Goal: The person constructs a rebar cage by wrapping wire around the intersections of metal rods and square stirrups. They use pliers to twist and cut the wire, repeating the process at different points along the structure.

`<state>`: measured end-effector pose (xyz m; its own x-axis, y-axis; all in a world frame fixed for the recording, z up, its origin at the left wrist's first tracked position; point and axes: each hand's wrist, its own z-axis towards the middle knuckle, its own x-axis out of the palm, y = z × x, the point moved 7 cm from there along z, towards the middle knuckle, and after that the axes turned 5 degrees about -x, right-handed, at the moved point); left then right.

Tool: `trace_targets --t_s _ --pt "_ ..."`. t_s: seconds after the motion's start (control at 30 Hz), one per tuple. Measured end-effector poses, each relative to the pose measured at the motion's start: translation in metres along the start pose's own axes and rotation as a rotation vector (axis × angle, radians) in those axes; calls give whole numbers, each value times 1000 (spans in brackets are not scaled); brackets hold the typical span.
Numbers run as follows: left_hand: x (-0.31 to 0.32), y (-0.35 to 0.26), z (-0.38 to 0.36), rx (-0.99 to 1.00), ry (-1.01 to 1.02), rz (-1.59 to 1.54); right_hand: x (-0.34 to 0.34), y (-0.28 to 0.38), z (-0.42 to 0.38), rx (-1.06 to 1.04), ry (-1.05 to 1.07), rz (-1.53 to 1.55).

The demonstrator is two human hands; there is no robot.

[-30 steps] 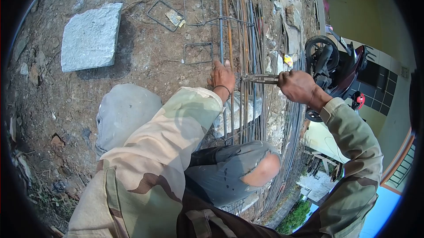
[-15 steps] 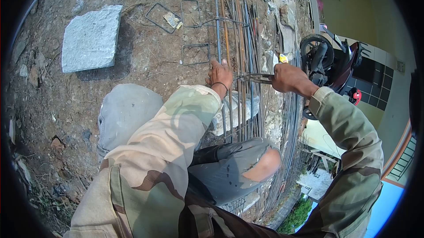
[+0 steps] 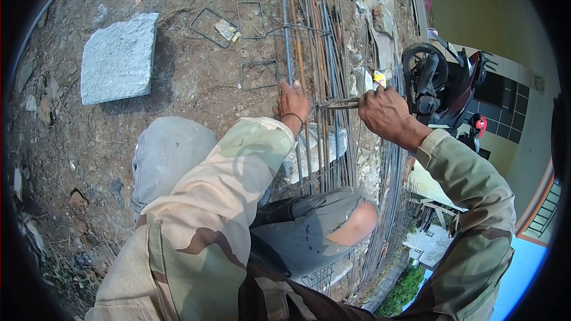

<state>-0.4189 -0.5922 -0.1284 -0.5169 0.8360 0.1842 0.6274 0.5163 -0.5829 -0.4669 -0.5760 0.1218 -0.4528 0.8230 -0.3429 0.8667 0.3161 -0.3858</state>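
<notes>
My right hand [image 3: 385, 116] is closed round the handles of metal pincers [image 3: 342, 104]. Their jaws meet the steel bars at a crossing point just right of my left hand [image 3: 292, 102]. Wrapped over a long grey reinforcing bar [image 3: 286, 41], the left fingers grip it, and part of the grip is hidden by the back of the hand. Rusty bars [image 3: 300, 53] run alongside, tied with square wire stirrups [image 3: 303, 27] into a long cage. What the pincers' jaws bite on is too small to make out.
Loose square stirrups [image 3: 251, 20] lie on the dirt beyond my left hand. A pale concrete slab [image 3: 119, 59] sits at left, and a stone block [image 3: 315, 151] lies under the bars. More rods [image 3: 386, 202] are stacked on the right, near a parked motorbike [image 3: 443, 83].
My right hand has rolled over and shifted a little left, turning the pincers with it. The left hand stays on the bar. The whole view has shifted slightly.
</notes>
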Motion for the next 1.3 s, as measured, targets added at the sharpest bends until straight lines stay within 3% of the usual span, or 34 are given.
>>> trace_targets --t_s 0.03,0.07,0.13,0.17,0.23,0.3,0.33,0.4,0.43,0.47,0.53,0.6,0.67,0.7,0.73,0.83,0.9,0.93,1.0,1.03,1.17,1.23,1.27,1.3 --pt "-1 0 1 0 -4 -1 6 -2 6 -18 -8 206" --pt "-1 0 3 -5 10 -5 10 -10 12 -19 -13 206" --pt "-3 2 -2 -11 30 -1 66 -28 0 427 477 1347" --pt "-7 -2 -6 -45 16 18 87 -25 2 514 611 1523" --pt "-13 -1 -9 -83 -6 33 89 -31 -5 496 547 1498" --pt "-24 1 -9 -71 -223 186 81 -29 -10 504 536 1321" --pt "-28 -4 -11 -63 -224 195 94 -31 -12 507 528 1330" --pt "-34 -7 -20 -116 -128 45 88 -30 3 -16 10 710" --pt "-32 -4 -19 -120 -123 57 57 -30 -3 9 100 597" --pt "-31 -5 -15 -98 -151 23 51 -25 -4 9 102 604" --pt "-28 -6 -12 -76 -180 -7 36 -19 -6 56 -46 307" --pt "-29 -6 -16 -76 -263 -17 31 -16 1 136 28 272" --pt "-31 -11 -21 -71 -322 40 32 -20 3 228 85 493" --pt "-36 -12 -25 -67 -377 102 68 -28 5 432 428 942" --pt "-37 -13 -30 -63 -378 102 96 -27 -6 482 532 1410" --pt "-46 -24 -35 -47 -462 71 101 -27 -10 532 632 1426" --pt "-47 -26 -33 -37 -530 105 90 -20 -12 357 582 1140" --pt "-47 -30 -33 -28 -531 114 101 -20 -16 360 575 1150" --pt "-47 -30 -37 -44 -538 87 86 -21 -9 -25 -106 800" --pt "-44 -29 -38 -38 -535 96 60 -18 -16 16 -8 692" --pt "-38 -34 -68 211 -598 152 57 -8 -14 73 -12 521" --pt "-35 -30 -90 296 -581 175 77 -6 -12 200 278 1147" --pt "-25 -14 -89 219 -419 102 85 0 -14 257 425 1459" --pt "-14 -4 -86 143 -253 32 102 3 -14 260 426 1704"
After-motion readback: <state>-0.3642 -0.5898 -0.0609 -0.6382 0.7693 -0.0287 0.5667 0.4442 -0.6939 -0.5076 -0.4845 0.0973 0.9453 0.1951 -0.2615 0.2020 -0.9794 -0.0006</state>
